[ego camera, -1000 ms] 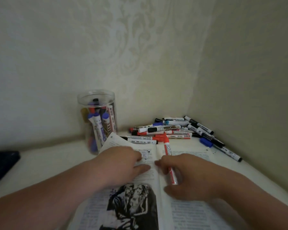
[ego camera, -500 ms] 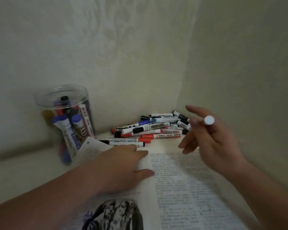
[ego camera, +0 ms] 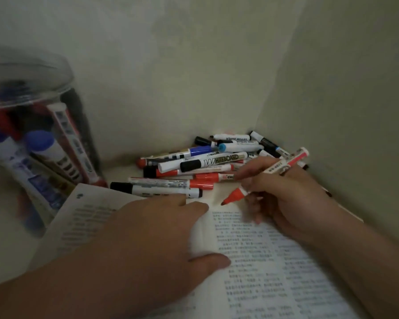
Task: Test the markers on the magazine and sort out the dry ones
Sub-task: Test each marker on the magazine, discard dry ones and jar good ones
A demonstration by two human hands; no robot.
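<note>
The open magazine fills most of the tabletop in this wall corner, printed pages up. To its left stands a clear plastic jar, blurred, with markers upright inside; which sort it is meant for I cannot tell. Past the magazine's far edge, pushed into the corner, lies a loose pile of whiteboard markers with black, blue and red caps mixed, the nearest one right along that edge.

The left hand lies flat on the left page by the gutter, fingers straight and thumb reaching across to the right page, pressing the paper down. The right hand pinches a red marker in a writing grip, fingers curled round the barrel, its rear end angled up toward the right wall. The uncapped tip points down at the blank top margin of the right page, just beside the left fingertips. Whether it touches the paper I cannot say.

To my eye the test stroke is about to be made. It would go best on that white margin, where a red line shows plainly, not over the print. A short, light drag with the left hand holding the page taut should tell enough. Pressing hard might squeeze a false line from a dying tip. The knuckles sit close to the pile and could easily knock it.
</note>
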